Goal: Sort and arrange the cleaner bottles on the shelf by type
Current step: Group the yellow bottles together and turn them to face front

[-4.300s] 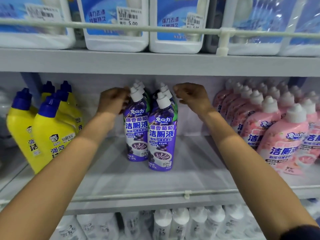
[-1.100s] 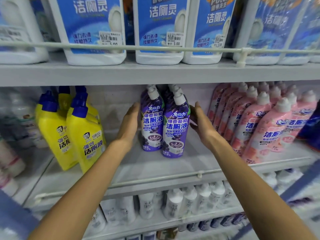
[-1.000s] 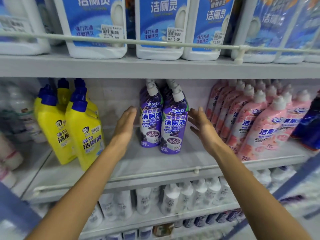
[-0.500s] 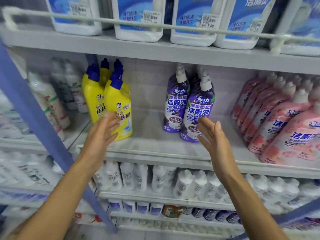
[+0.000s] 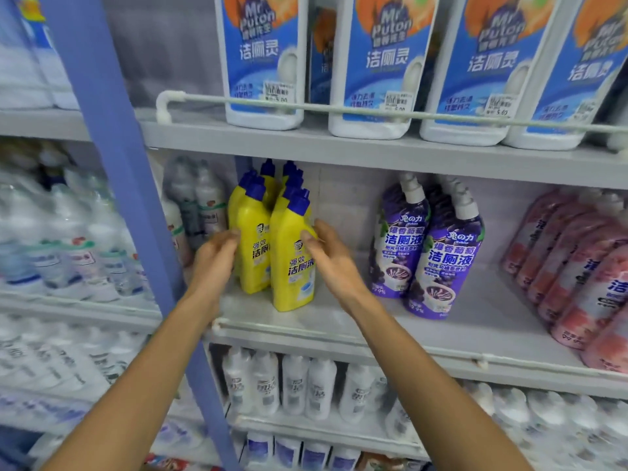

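A: Where the yellow bottles?
B: Standing in a cluster at the left end of the middle shelf, blue caps up; purple bottles well apart to the right, pink bottles beyond.
A: And the hands?
B: Left hand and right hand flanking the cluster, each grip apart, fingers spread, fingertips touching the front bottles, not clamped.
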The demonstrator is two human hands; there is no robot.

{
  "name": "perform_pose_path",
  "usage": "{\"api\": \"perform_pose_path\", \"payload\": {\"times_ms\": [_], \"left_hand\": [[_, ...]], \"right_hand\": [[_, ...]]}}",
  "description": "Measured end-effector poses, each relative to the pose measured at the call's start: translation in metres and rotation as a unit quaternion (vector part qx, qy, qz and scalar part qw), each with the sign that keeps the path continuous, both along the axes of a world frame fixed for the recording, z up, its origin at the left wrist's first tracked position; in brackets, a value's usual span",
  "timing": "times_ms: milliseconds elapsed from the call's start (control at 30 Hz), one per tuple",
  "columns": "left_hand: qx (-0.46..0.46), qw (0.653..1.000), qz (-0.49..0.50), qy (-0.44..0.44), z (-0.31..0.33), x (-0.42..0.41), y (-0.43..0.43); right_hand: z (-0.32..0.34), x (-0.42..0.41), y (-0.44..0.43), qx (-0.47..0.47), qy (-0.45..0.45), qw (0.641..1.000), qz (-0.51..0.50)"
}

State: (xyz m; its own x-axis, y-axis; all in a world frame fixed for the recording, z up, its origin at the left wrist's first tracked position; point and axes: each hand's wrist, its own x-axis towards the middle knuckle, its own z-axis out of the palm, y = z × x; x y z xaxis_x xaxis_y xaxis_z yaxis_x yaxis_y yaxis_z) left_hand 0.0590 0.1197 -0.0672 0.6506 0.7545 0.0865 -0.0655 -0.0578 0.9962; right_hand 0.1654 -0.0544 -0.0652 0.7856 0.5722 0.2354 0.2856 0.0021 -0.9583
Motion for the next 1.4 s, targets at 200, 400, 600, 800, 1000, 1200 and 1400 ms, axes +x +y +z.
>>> {"api": "perform_pose_path", "payload": {"times_ms": [200, 400, 600, 800, 1000, 1200, 1400], "left_hand": [[0.069, 0.997, -0.013, 0.015, -0.032, 0.030, 0.023], [0.078, 0.997, -0.014, 0.005, -0.045, 0.039, 0.033], [0.098, 0.994, -0.038, -0.008, -0.047, 0.038, 0.036], [0.115, 0.991, -0.061, -0.024, -0.049, 0.039, 0.037], [0.148, 0.986, -0.064, -0.043, -0.051, 0.020, 0.033], [0.129, 0.986, -0.072, -0.077, -0.056, -0.004, 0.020], [0.124, 0.980, -0.142, -0.068, -0.056, -0.008, 0.016]], "right_hand": [[-0.031, 0.001, 0.021, -0.026, -0.066, 0.992, -0.105], [-0.029, 0.002, 0.020, -0.033, -0.083, 0.989, -0.119], [-0.022, 0.006, 0.018, -0.019, -0.076, 0.989, -0.123], [-0.020, 0.013, 0.006, -0.017, -0.101, 0.984, -0.145], [-0.024, 0.026, 0.004, -0.015, -0.092, 0.982, -0.166], [-0.027, 0.031, 0.014, -0.015, -0.100, 0.981, -0.163], [-0.028, 0.033, 0.008, -0.001, -0.054, 0.993, -0.100]]}}
